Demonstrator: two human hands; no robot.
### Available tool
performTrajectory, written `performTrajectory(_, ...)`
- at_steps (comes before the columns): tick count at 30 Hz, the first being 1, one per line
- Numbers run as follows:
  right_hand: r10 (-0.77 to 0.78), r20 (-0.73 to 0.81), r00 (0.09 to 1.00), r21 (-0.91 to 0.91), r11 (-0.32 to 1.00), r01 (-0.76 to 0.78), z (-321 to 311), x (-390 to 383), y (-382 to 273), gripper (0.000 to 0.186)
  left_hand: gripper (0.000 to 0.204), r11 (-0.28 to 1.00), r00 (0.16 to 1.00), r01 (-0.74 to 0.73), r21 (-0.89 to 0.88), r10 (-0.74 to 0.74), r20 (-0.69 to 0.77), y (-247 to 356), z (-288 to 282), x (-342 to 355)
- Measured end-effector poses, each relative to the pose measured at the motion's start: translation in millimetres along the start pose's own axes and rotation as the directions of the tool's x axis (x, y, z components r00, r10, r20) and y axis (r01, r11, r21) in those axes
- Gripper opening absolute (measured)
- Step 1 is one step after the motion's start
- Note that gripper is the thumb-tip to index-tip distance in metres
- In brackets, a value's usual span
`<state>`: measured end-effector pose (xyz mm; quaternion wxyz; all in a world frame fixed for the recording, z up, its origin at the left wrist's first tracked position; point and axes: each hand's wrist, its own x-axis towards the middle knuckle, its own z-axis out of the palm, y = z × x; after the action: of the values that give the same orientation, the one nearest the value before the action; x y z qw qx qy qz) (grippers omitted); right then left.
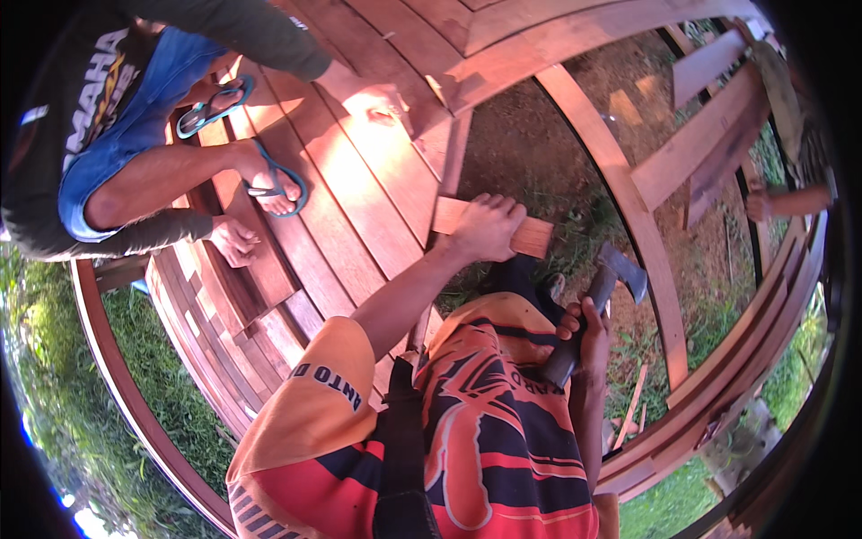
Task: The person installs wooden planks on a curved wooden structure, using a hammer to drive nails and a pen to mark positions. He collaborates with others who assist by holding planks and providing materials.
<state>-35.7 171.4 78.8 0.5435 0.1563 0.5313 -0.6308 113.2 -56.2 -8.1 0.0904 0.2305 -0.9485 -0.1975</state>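
My left hand [488, 227] is wrapped over the top of a short wooden block [534, 238], whose left end meets the edge of the deck boards [359, 180]. To the right and nearer my body, my right hand [588, 334] grips a hatchet [620, 269] by its dark handle. The hatchet's metal head sits above the hand, with its blade turned toward the right. A gap separates the hatchet head from the block. Part of the handle passes behind my right fingers.
At the left, a person in blue shorts [117, 189] and flip-flops crouches on the deck, one hand [235, 241] low over a board. Open wooden framing with a long beam [620, 180] crosses bare soil at the right. Another person's hand [760, 205] is at the far right.
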Motion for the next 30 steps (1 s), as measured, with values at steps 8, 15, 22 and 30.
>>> performTrajectory(8,0.222,0.124,0.967,-0.173,0.965,-0.199,28,0,13,0.018,0.059,0.998,0.999,0.038,-0.041,-0.037,0.028,-1,-4,0)
performTrajectory(15,0.205,0.153,0.967,-0.174,0.969,-0.178,23,3,16,0.019,0.055,0.999,0.999,0.027,-0.031,-0.027,0.02,-1,-3,4)
performTrajectory(22,-0.362,-0.122,0.924,-0.232,0.916,0.328,-54,-9,-85,0.023,0.056,0.999,0.999,0.03,-0.023,-0.029,0.045,-1,-8,4)
performTrajectory(30,-0.905,-0.359,0.229,-0.297,0.344,0.891,-112,-13,-136,0.011,0.056,0.999,0.999,0.02,-0.041,-0.019,0.03,-1,-3,7)
